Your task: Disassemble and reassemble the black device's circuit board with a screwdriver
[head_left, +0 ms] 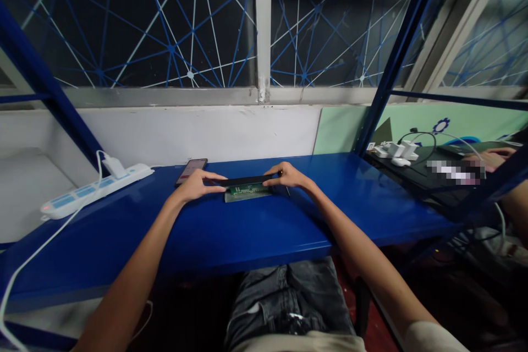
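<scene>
A long thin black strip [244, 180] lies across the top of a green circuit board [246, 190] on the blue table [264, 225]. My left hand [198, 183] pinches the strip's left end. My right hand [287, 175] pinches its right end. Both hands have their fingers closed on the strip. The board rests flat on the table just below the strip.
A phone [192, 169] lies behind my left hand. A white power strip [93, 189] with a plugged charger sits at the table's left. At the right, another person's hand [493, 158] works at a dark bench with white chargers [396, 151]. Blue frame posts stand either side.
</scene>
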Demonstrator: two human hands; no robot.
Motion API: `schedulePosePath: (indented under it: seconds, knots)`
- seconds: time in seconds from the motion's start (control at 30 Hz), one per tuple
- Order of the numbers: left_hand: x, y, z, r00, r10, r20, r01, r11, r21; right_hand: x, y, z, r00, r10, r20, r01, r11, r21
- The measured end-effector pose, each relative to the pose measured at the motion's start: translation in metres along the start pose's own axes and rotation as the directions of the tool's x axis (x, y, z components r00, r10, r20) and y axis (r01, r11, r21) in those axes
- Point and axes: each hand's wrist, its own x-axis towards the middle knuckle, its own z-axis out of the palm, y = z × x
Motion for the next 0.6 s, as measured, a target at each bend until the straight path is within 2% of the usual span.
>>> schedulePosePath:
  seconds: [0.27, 0.43, 0.6]
  knots:
    - [-0.0029, 0.0034, -0.0023, 0.995, 0.029, 0.094, -0.031, 0.999, 0.016, -0.0032, -0.0018, 0.0003, 0.996, -0.094, 0.004, 0.094, 0.986, -0.138]
    - [-0.0013, 0.0050, -0.0018, 0.970, 0.099, 0.224, -0.095, 0.995, -0.029, -0.0044, -0.0050, 0.0039, 0.994, -0.046, 0.098, 0.071, 0.962, -0.263]
    - [0.0010, 0.0037, 0.0007, 0.967, 0.083, 0.243, -0.105, 0.991, 0.079, -0.0041, -0.0052, 0.0083, 0.994, -0.007, 0.105, 0.048, 0.916, -0.399]
